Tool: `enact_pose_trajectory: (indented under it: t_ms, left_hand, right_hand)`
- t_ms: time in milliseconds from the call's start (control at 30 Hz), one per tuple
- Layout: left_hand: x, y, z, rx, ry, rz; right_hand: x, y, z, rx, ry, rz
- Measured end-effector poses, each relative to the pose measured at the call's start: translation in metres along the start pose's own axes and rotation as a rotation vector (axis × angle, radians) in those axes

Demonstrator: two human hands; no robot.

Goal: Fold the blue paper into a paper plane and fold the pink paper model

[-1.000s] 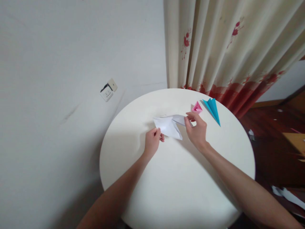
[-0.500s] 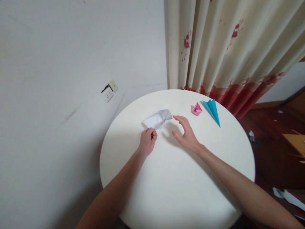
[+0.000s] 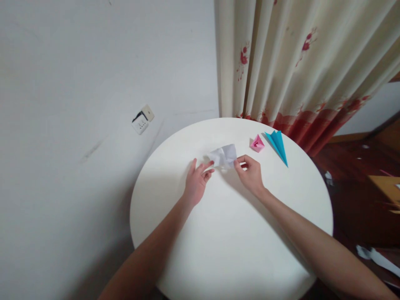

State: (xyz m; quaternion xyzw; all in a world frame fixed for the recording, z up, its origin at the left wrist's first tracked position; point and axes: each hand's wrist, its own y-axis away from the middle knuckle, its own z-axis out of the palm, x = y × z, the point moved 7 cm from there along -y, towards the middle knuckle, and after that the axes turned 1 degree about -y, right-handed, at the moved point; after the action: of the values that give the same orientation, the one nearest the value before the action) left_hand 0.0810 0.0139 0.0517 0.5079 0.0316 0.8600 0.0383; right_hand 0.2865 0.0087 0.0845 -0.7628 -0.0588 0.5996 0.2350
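A creased sheet of white paper (image 3: 224, 155) is held up over the far half of the round white table (image 3: 231, 233). My right hand (image 3: 250, 171) pinches its right edge between thumb and fingers. At the paper's lower left is my left hand (image 3: 197, 181), fingers spread apart, with a fingertip close to the paper's left end; whether it touches cannot be made out. To the right of the paper lies a small pink folded-paper piece (image 3: 257, 143). Beside that is a blue paper plane (image 3: 278, 146), its point facing me.
A pale wall (image 3: 78, 83) with a socket (image 3: 140, 124) rises on the left. Behind the table hangs a cream curtain (image 3: 275, 62) with red flowers and a red hem. Dark wooden floor (image 3: 346, 200) and some white items (image 3: 378, 258) show at the right.
My right hand has closed on the paper's right edge, and the paper has shifted right. My left hand has let go of the paper, its fingers opening from a fist.
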Motion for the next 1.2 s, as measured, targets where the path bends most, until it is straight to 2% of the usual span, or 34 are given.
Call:
enact_pose_trajectory:
  t_ms: [67,167,233,267,367,467,533,600,733,800,967,1200]
  left_hand:
    - [0.010,0.010,0.010,-0.063,-0.211,0.251]
    - [0.022,0.037,0.033,-0.141,-0.706,0.703]
    - [0.023,0.049,0.043,-0.151,-0.983,0.887]
    - [0.023,0.051,0.045,-0.137,-1.070,0.931]
    - [0.026,0.045,0.038,-0.063,-1.141,0.928]
    - [0.026,0.033,0.022,-0.001,-1.072,0.853]
    - [0.028,0.030,0.015,0.040,-1.019,0.854]
    - [0.029,0.030,0.014,0.032,-1.015,0.865]
    - [0.033,0.032,0.023,-0.036,-1.038,0.833]
    - [0.035,0.033,0.026,-0.055,-1.031,0.826]
    - [0.031,0.034,0.031,-0.084,-1.122,0.824]
    - [0.025,0.033,0.032,-0.117,-1.278,0.889]
  right_hand:
    - [-0.002,0.003,-0.002,0.046,0.002,0.068]
    - [-0.009,0.009,0.001,0.046,-0.030,0.111]
    - [-0.013,0.014,0.006,0.014,-0.075,0.130]
    - [-0.014,0.016,0.009,-0.007,-0.100,0.135]
    - [-0.017,0.020,0.016,-0.059,-0.158,0.134]
    - [-0.016,0.021,0.020,-0.098,-0.228,0.117]
    - [-0.016,0.020,0.020,-0.116,-0.261,0.084]
    - [-0.018,0.018,0.020,-0.173,-0.241,0.031]
    - [-0.024,0.018,0.027,-0.431,-0.119,-0.045]
    - [-0.025,0.017,0.027,-0.499,-0.052,-0.068]
    - [-0.025,0.014,0.024,-0.530,0.061,-0.122]
    - [-0.015,0.013,0.022,-0.478,0.206,-0.049]
